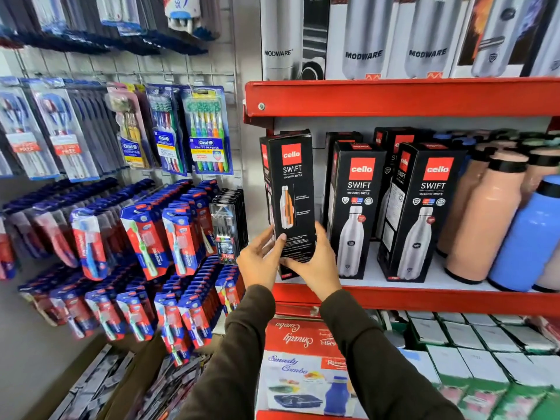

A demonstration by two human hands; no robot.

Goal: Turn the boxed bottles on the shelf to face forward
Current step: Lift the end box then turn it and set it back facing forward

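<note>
Left hand [263, 259] and right hand [318, 262] both clamp the lower part of one black boxed bottle [292, 189], held upright at the red shelf [424, 298] edge. Two more boxes [354, 207] stand right of the right hand.

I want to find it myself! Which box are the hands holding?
Look at the red shelf with black bottle boxes. The held box stands farthest left, both hands around its bottom. Its picture shows an orange-and-silver bottle; the neighbours show plain silver ones.
</note>
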